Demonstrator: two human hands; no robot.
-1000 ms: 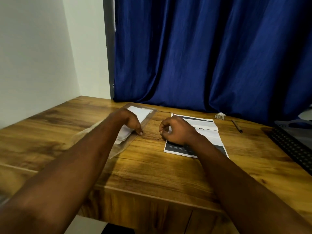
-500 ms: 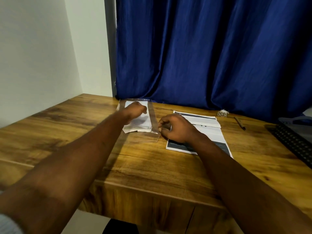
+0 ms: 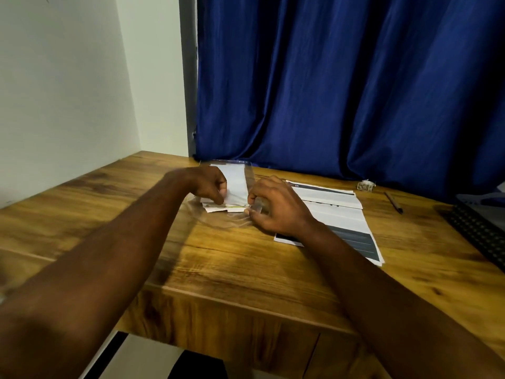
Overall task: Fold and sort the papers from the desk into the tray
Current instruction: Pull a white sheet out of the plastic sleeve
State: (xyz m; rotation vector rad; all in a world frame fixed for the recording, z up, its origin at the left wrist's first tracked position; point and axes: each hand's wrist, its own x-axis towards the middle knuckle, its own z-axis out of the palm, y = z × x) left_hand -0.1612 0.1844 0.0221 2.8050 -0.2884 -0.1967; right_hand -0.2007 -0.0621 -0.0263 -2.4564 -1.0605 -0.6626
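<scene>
A clear plastic tray [image 3: 247, 169] lies on the wooden desk [image 3: 218, 263] near the curtain, with folded white papers [image 3: 236, 181] inside it. My left hand [image 3: 209, 184] pinches the near edge of the folded papers. My right hand [image 3: 276, 206] grips the tray's near right edge, fingers curled. A printed sheet [image 3: 341, 214] with dark bands lies flat on the desk to the right, partly under my right wrist.
A blue curtain [image 3: 341, 86] hangs behind the desk and a white wall [image 3: 62, 91] stands on the left. A pen [image 3: 393, 202] and a small white object [image 3: 366, 185] lie at the back right. A dark keyboard [image 3: 478, 231] sits at the right edge.
The tray with its papers has swung from a slant to point straight away from me. My right hand left the printed sheet and took hold of the tray's edge.
</scene>
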